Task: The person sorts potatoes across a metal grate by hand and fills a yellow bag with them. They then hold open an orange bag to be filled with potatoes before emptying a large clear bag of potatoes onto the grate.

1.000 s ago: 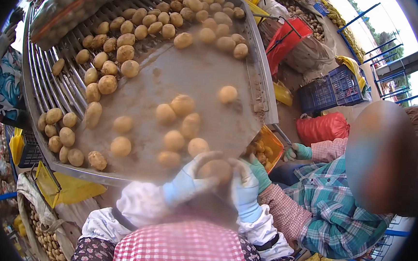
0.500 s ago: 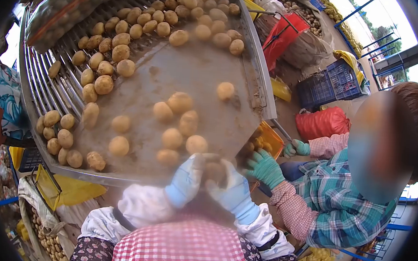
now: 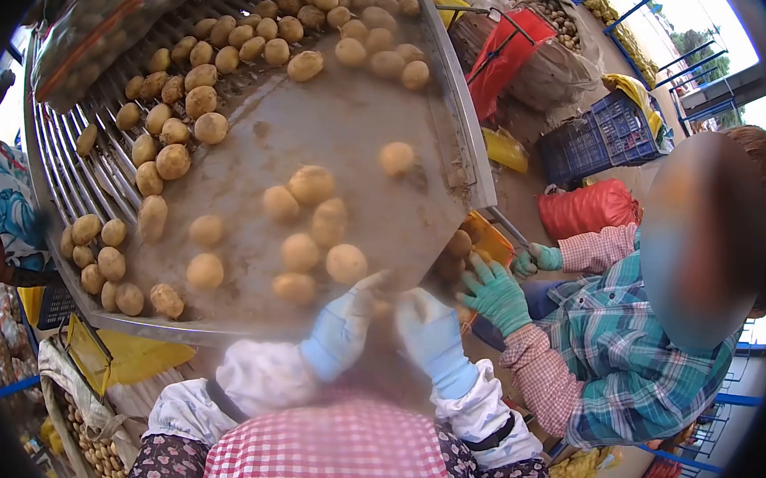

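Note:
My left hand (image 3: 342,327), in a pale blue and white glove, is at the near edge of the metal sorting table (image 3: 337,129). Its fingers stretch forward, slightly blurred. My right hand (image 3: 434,338), in a matching glove, stands a short way to its right, fingers apart. In the gap between them a blurred potato (image 3: 382,311) shows; neither hand is clearly closed on it. Just beyond my left hand lie several loose potatoes, among them a round one (image 3: 346,263) and a flatter one (image 3: 293,288).
Many potatoes cover the roller bars (image 3: 95,170) and far side. A full mesh bag (image 3: 104,42) hangs over the left. At right, a co-worker's green-gloved hand (image 3: 499,296) is over an orange crate (image 3: 489,239). Red sack (image 3: 589,209) and blue crates (image 3: 599,140) stand beyond.
My hands have parted; earlier they were together around potatoes. My right hand has shifted right. The view has turned a little, moving the table's contents leftward.

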A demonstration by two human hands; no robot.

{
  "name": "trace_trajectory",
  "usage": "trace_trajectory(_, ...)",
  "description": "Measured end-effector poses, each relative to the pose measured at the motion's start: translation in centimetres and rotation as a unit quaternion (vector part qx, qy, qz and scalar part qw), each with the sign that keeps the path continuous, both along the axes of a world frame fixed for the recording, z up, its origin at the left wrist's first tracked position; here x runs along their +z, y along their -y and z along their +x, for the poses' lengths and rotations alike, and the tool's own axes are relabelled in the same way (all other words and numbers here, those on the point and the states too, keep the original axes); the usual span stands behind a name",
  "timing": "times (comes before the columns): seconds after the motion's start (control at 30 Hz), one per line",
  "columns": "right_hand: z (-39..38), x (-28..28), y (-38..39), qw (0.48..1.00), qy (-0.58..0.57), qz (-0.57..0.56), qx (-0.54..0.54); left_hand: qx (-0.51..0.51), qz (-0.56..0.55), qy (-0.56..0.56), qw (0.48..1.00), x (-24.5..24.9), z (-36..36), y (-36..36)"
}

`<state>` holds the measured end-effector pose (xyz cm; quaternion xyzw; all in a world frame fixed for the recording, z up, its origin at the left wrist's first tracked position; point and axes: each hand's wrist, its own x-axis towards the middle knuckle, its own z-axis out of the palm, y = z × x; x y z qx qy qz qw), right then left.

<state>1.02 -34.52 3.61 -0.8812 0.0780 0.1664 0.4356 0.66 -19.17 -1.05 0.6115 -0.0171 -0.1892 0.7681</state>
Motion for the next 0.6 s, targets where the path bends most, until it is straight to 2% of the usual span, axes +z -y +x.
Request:
trace_trajectory(0.03, -0.2, -1.6, 0.8, 0.998, -0.005, 0.053, -0.039, -0.005, -0.02, -0.007, 1.0, -0.3, -0.1, 0.1)
trace_trajectory(0.13, -0.7, -1.8, 1.4, 0.978, -0.058, 0.154, -0.13, -0.037, -0.193, -0.166, 0.966, 0.0, 0.6, 0.0)
trace_trajectory(0.23, -1.3, 0.0, 1.7, 0.939, -0.11, 0.244, -0.214, -0.061, -0.222, -0.28, 0.932, 2.6, 1.6, -0.7)
trace_trajectory(0.3, -3.5, -1.2, 3.9, 0.927, -0.105, 0.268, -0.239, -0.127, -0.232, -0.229, 0.937, 2.0, 2.1, -0.7)
trace_trajectory(0.33, -4.8, -1.5, 5.2, 0.925, -0.143, 0.244, -0.255, -0.161, -0.237, -0.203, 0.936, 1.6, 2.2, -0.4)
trace_trajectory(0.4, -7.6, -1.8, 8.0, 0.913, -0.218, 0.193, -0.286, -0.145, -0.211, -0.18, 0.95, 0.7, 2.5, 0.4)
trace_trajectory(0.43, -9.4, -2.8, 9.4, 0.913, -0.216, 0.171, -0.301, -0.137, -0.199, -0.168, 0.956, 0.0, 2.7, 0.9)
trace_trajectory(0.5, -14.1, -6.0, 12.4, 0.91, -0.213, 0.126, -0.334, -0.143, -0.1, -0.086, 0.981, -1.5, 3.3, 2.8)
trace_trajectory(0.53, -16.7, -7.9, 14.0, 0.926, -0.188, 0.078, -0.318, -0.145, -0.051, -0.042, 0.987, -1.9, 3.5, 3.9)
trace_trajectory(0.57, -19.3, -9.9, 15.4, 0.94, -0.163, 0.028, -0.299, -0.128, -0.025, -0.077, 0.988, -2.0, 3.3, 5.3)
trace_trajectory(0.6, -21.6, -11.7, 16.8, 0.95, -0.139, -0.023, -0.28, -0.124, 0.014, 0.002, 0.992, -2.5, 3.3, 6.9)
